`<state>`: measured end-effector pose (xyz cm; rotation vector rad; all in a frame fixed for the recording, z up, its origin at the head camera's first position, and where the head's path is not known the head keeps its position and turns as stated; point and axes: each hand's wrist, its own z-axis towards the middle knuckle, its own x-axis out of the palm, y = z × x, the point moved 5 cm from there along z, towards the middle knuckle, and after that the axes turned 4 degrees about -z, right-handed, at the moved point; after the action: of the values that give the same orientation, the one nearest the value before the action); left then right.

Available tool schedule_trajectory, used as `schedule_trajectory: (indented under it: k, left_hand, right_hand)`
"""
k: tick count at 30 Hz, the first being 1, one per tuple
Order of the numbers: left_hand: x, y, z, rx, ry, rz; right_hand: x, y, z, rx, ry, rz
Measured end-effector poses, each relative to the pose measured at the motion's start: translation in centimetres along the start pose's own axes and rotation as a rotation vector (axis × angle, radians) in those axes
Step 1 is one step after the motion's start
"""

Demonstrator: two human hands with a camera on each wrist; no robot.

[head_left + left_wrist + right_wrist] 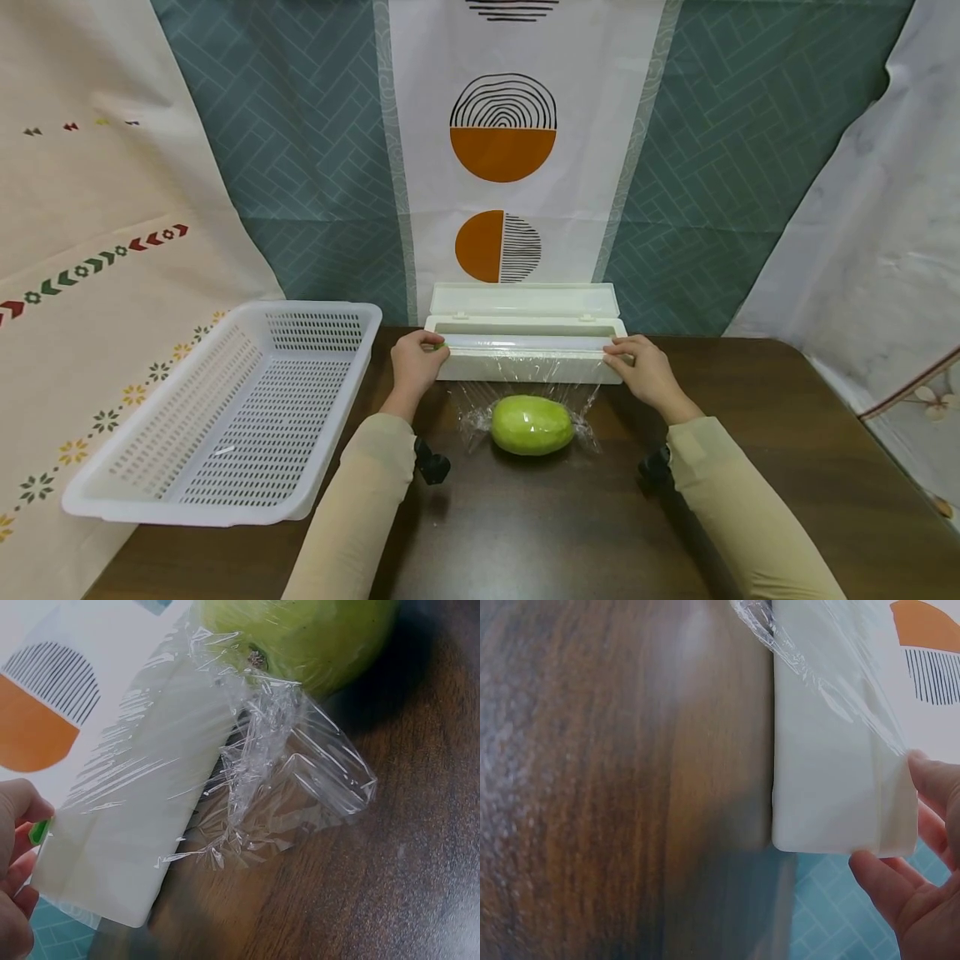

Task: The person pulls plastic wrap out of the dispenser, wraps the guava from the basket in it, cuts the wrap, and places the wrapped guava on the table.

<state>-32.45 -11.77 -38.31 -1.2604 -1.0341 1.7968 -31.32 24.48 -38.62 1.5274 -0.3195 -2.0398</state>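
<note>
An open white cling film box (525,367) stands at the back of the table, its lid tilted up. My left hand (420,362) grips its left end, with a small green piece (39,831) showing between the fingers. At the right end, my right hand (641,371) grips the corner of the box, fingertips spread around it, as the right wrist view shows. Clear cling film (262,757) stretches from the box to an oblong green melon-like fruit (532,425) in front. Film covers the fruit and bunches at both its ends.
A white perforated plastic basket (300,483) stands to the left, partly over the table (525,533). Patterned cloth (315,167) hangs right behind the box. Black wrist cameras (432,462) sit under both sleeves.
</note>
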Motion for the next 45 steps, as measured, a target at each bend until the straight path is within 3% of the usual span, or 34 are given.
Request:
schedule_trajectory:
  k: [16, 24, 28, 32, 38, 45]
  left_hand:
    - [-0.8, 0.3, 0.4, 0.036, -0.049, 0.012]
    - [-0.7, 0.4, 0.2, 0.082, 0.041, 0.050]
    - [-0.2, 0.1, 0.1, 0.136, 0.131, 0.120]
    - [0.3, -0.2, -0.1, 0.182, 0.185, 0.257]
    - [0.4, -0.4, -0.3, 0.260, 0.157, 0.383]
    - [0.4, -0.4, -0.4, 0.314, 0.130, 0.424]
  right_hand:
    - [-0.2, 0.1, 0.1, -0.006, -0.001, -0.008]
    - [-0.3, 0.1, -0.1, -0.021, -0.001, -0.002]
    - [-0.3, 0.2, -0.1, -0.025, 0.008, 0.001]
    - [-0.3, 0.2, -0.2, -0.006, 0.025, 0.018]
    - [0.2, 0.5, -0.2, -0.013, 0.024, 0.015]
    - [0.3, 0.9, -0.3, -0.052, -0.023, -0.025]
